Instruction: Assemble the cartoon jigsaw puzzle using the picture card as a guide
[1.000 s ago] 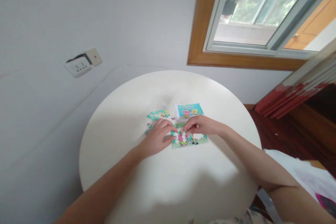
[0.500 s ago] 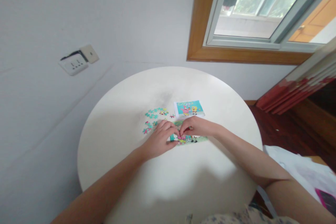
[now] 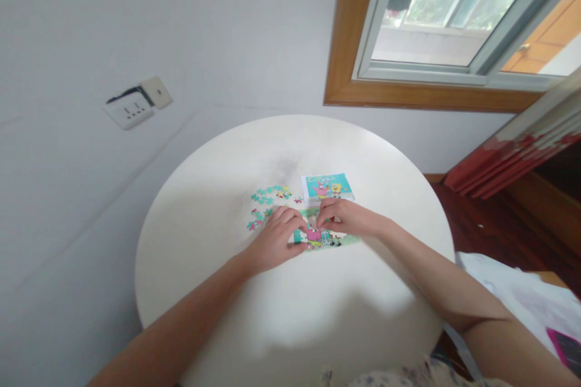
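A partly assembled jigsaw puzzle (image 3: 325, 241) with pink and yellow cartoon figures lies flat on the white table. My left hand (image 3: 278, 237) rests at its left edge, thumb and index finger spread apart, nothing seen between them. Over the puzzle's upper part, my right hand (image 3: 342, 217) has thumb and fingers drawn together in a pinch; whatever is between the fingertips is too small to make out. Loose puzzle pieces (image 3: 263, 196), mostly teal, lie beyond my left hand, which hides some of them. Behind the puzzle is a picture card (image 3: 327, 186) with similar figures.
The round white table (image 3: 218, 193) stands against a wall carrying a socket (image 3: 131, 110). A wood-framed window (image 3: 422, 91) is at the back right, with a red and white curtain (image 3: 512, 154) beside it. White sheets (image 3: 512, 290) lie right of the table.
My right hand's fingertips have shifted slightly right, away from my left fingertips, uncovering more of the pink figure. My left hand stays in place.
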The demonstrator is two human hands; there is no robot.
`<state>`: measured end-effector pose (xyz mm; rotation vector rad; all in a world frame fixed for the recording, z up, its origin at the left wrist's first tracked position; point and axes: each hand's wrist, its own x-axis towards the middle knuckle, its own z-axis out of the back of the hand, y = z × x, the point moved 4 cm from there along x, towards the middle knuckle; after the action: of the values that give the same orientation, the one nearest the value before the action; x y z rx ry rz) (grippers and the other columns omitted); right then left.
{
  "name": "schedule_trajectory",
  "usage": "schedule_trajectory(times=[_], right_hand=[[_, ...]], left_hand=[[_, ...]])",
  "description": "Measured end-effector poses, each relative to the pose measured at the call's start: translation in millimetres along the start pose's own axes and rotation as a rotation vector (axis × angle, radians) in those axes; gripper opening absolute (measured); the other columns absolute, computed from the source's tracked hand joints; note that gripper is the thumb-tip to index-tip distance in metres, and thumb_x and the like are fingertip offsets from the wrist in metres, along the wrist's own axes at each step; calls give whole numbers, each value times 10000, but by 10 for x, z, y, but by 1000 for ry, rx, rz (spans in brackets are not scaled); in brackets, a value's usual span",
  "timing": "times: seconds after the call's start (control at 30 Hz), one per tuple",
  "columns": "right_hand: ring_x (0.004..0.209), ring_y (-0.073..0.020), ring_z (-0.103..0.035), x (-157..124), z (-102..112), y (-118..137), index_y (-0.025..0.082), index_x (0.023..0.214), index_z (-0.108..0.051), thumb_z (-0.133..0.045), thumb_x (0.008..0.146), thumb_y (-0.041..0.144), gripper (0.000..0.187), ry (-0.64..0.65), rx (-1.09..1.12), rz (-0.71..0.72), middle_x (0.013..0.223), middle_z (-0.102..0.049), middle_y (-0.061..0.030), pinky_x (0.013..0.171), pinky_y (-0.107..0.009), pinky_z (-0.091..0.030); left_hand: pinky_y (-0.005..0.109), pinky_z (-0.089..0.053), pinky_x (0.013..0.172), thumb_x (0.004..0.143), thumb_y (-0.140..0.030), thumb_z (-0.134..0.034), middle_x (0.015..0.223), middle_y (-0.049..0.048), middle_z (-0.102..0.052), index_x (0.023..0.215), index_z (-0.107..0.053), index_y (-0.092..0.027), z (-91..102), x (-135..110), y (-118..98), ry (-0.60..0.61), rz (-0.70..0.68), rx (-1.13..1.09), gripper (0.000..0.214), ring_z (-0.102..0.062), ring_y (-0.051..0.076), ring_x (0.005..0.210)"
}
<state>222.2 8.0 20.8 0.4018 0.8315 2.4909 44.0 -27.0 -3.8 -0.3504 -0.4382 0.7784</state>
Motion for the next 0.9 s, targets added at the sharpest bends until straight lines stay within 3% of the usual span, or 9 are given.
schedule_trajectory(times=[0.27, 0.6, 0.9], right_hand=[[698, -104, -548, -96, -57, 133, 182, 907, -756, -584, 877, 149, 177, 99, -54, 11, 805, -562, -31, 663, -207, -434], [733, -118, -571, -98, -84, 86, 206, 1011, -736, -556, 887, 128, 233, 74, -92, -1, 856, -582, -41, 678, -217, -438], [772, -145, -583, -71, -72, 90, 193, 991, -737, -532, 877, 96, 255, 61, -207, -41, 877, -616, -63, 721, -244, -453]], left_hand=[[377, -350, 960, 779, -232, -680, 999, 31, -556, 962, -601, -234, 10, 2, -12, 2, -6, -20, 200, -455, 229, 1040], [376, -368, 953, 826, -254, -631, 1003, 33, -574, 965, -596, -231, 44, 7, -1, -40, -11, -6, 145, -477, 224, 1037], [392, -379, 941, 886, -226, -504, 983, 48, -616, 967, -564, -215, 466, -28, 418, -348, 75, 122, 102, -528, 215, 999]])
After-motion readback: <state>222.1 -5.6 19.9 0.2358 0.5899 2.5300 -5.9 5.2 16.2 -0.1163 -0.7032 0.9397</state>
